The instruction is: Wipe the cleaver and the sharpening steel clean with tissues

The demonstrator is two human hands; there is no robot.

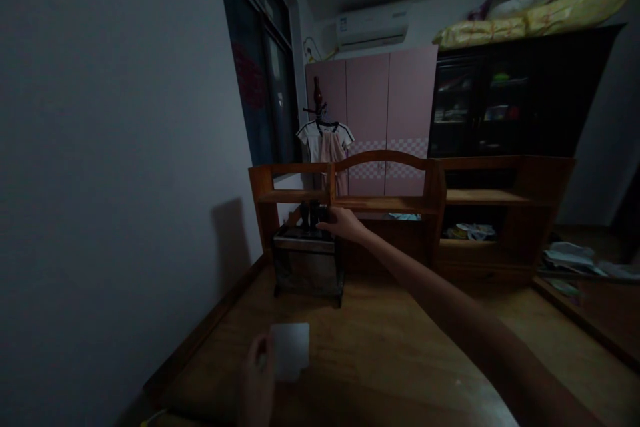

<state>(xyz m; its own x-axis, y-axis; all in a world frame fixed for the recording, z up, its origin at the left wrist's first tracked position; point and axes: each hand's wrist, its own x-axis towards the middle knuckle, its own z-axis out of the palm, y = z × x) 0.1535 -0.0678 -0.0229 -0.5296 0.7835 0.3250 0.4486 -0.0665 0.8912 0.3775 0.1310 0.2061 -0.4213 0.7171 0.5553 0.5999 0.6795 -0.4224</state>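
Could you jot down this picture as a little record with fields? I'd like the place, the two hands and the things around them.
Place: dim room, wooden desk with a shelf unit at its back
Left hand: low in the picture, holds a white flat piece by its edge
Right hand: stretched forward, at a dark thing on top of a metal box; grip unclear
Metal box: stands on the desk, near the wall
Behind: shirt on a hanger, pink wardrobe, air conditioner

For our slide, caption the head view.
Right hand touches dark item atop box; left hand holds white card.
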